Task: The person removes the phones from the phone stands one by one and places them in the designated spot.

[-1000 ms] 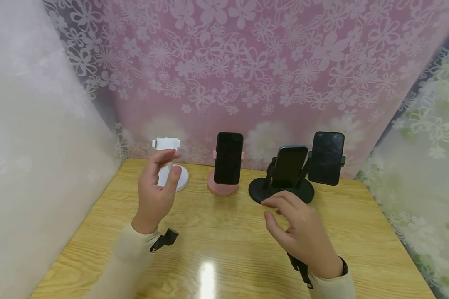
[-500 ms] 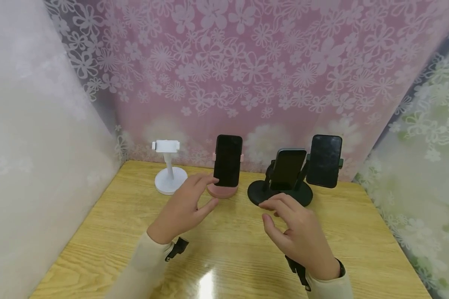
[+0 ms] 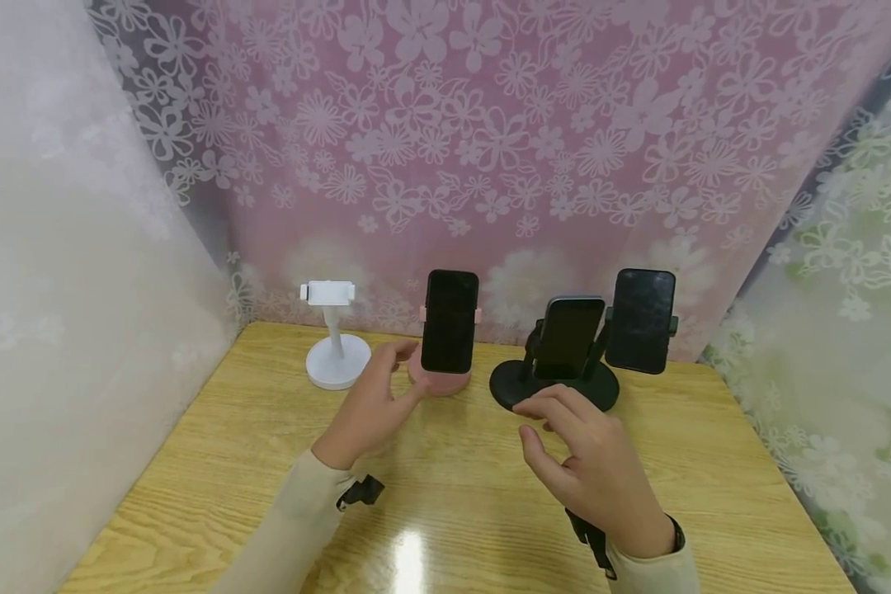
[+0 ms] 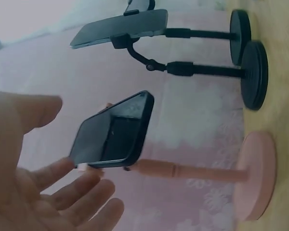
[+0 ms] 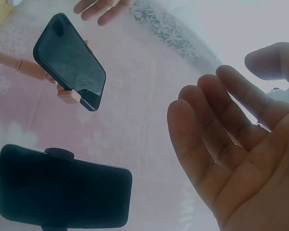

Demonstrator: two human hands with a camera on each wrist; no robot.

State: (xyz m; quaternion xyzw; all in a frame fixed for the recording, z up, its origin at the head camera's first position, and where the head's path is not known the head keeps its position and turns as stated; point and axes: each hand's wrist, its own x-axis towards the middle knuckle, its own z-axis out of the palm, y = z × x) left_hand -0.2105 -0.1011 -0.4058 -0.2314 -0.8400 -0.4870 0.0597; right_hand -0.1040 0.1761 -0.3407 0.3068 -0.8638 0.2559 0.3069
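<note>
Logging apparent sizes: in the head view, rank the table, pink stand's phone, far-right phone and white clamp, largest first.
1. Table
2. Phone on the pink stand and far-right phone: too alike to rank
3. White clamp

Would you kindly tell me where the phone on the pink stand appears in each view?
Head: the phone is at the picture's centre.
Left wrist: the phone is left of centre.
Right wrist: the phone is at upper left.
Shared landmark: the pink stand holding it, partly visible in all three.
</note>
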